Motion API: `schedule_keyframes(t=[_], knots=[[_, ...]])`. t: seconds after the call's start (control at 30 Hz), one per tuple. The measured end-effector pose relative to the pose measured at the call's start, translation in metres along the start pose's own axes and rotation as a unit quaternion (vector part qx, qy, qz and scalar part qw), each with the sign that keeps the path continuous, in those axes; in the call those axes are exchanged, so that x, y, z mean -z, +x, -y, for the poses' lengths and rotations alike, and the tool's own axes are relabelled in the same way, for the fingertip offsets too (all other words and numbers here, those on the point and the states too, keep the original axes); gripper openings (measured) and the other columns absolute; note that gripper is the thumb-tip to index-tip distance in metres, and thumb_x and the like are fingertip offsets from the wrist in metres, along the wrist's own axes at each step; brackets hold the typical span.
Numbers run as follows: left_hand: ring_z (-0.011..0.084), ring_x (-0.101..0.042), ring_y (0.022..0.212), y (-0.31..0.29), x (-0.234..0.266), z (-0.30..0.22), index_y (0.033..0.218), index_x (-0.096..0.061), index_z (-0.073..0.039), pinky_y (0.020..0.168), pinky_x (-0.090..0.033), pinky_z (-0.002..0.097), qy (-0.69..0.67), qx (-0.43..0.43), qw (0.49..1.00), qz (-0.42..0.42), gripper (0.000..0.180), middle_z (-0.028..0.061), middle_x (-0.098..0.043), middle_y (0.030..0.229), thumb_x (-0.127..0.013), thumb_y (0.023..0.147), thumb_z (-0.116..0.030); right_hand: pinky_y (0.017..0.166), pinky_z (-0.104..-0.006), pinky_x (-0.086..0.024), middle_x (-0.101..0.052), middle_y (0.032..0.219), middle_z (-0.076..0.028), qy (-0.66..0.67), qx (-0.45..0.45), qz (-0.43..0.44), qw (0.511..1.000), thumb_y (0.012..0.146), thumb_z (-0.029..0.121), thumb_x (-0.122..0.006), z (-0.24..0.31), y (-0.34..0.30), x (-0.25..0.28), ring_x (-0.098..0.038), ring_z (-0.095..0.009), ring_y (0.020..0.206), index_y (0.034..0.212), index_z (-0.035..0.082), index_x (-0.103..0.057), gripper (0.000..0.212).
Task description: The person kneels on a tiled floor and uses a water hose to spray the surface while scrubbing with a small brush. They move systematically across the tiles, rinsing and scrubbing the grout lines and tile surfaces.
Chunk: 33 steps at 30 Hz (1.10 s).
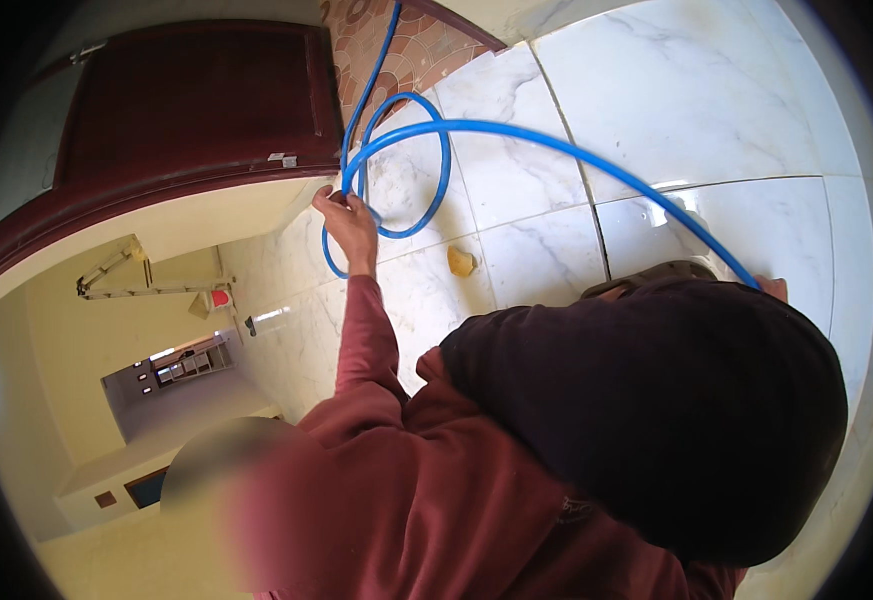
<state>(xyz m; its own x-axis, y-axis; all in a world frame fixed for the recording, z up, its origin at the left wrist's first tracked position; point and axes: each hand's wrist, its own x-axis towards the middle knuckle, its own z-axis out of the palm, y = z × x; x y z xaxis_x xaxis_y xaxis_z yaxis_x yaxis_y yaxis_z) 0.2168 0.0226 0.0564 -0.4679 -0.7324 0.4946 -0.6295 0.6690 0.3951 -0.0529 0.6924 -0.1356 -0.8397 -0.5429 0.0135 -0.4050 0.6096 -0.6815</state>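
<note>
A blue hose (576, 150) loops near the doorway and arcs across the pale floor to the right. My left hand (354, 228) reaches out beside the door frame, its fingers closed around the hose next to the loops. At the other end of the arc, my right hand (774, 289) grips the hose low down near the floor. Most of that hand is hidden behind my dark-clothed knee (646, 410). Between the hands a small yellow, sponge-like piece (461, 262) lies on the tiles. Part of a brown sandal (656, 273) shows beyond the knee.
A dark red door (196, 100) stands at the upper left, with patterned reddish tiles (411, 50) past the threshold. White marbled tiles (676, 90) cover the floor, with a wet shine at right. Farther left are a folding ladder (116, 275) and a red bucket (220, 298).
</note>
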Motion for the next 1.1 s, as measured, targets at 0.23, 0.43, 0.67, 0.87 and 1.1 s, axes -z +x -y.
schedule_keyframes(t=[0.23,0.43,0.67,0.87,1.1], knots=[[0.0450,-0.059,0.116,-0.186,-0.015,0.034,0.143,-0.061,-0.006,0.102,-0.049,0.0488,0.070,-0.224,0.878,0.417,0.054,0.0284,-0.057,0.124,-0.063,0.090,0.005,0.080,-0.0387,-0.050,-0.060,0.102,-0.016,-0.036,-0.027,-0.126,0.991,0.102,-0.002,-0.062,0.036,0.001,0.025,-0.062,-0.032,0.090,0.125,0.003,-0.066,0.024],[0.0475,-0.039,0.149,-0.206,-0.028,0.026,0.166,-0.032,-0.012,0.126,-0.028,0.0526,0.124,-0.257,0.827,0.485,0.077,0.0269,-0.036,0.162,-0.063,0.100,-0.038,0.081,-0.0445,-0.051,-0.061,0.099,-0.018,-0.157,0.017,-0.026,0.987,0.091,-0.003,-0.070,-0.048,-0.054,0.003,-0.063,-0.038,0.091,0.117,0.002,-0.069,0.026],[0.0395,-0.067,0.090,-0.132,-0.077,0.140,0.119,-0.069,-0.008,0.077,-0.054,0.0550,0.289,-0.241,0.776,0.505,0.025,0.0144,-0.070,0.097,-0.062,0.097,-0.018,0.077,-0.0461,-0.049,-0.062,0.093,-0.010,-0.074,0.005,-0.091,0.993,0.084,0.031,-0.084,0.027,-0.051,0.007,-0.061,-0.032,0.088,0.100,0.007,-0.073,0.030],[0.0386,-0.069,0.095,-0.096,-0.164,0.051,0.122,-0.069,-0.006,0.083,-0.055,0.0500,0.359,-0.298,0.729,0.501,0.025,0.0157,-0.071,0.103,-0.061,0.101,-0.018,0.089,-0.0456,-0.053,-0.068,0.101,-0.010,-0.230,-0.232,-0.118,0.938,0.103,0.038,-0.063,0.014,-0.098,0.047,-0.069,-0.029,0.100,0.104,0.012,-0.073,0.028],[0.0375,-0.071,0.102,-0.097,-0.295,-0.183,0.125,-0.069,-0.004,0.089,-0.057,0.0442,0.074,-0.570,0.673,0.465,0.025,0.0173,-0.072,0.111,-0.059,0.106,-0.018,0.087,-0.0530,-0.059,-0.074,0.113,-0.021,-0.130,-0.609,-0.241,0.745,0.107,0.039,-0.054,-0.057,-0.233,0.051,-0.075,-0.040,0.104,0.124,0.007,-0.066,0.038]])
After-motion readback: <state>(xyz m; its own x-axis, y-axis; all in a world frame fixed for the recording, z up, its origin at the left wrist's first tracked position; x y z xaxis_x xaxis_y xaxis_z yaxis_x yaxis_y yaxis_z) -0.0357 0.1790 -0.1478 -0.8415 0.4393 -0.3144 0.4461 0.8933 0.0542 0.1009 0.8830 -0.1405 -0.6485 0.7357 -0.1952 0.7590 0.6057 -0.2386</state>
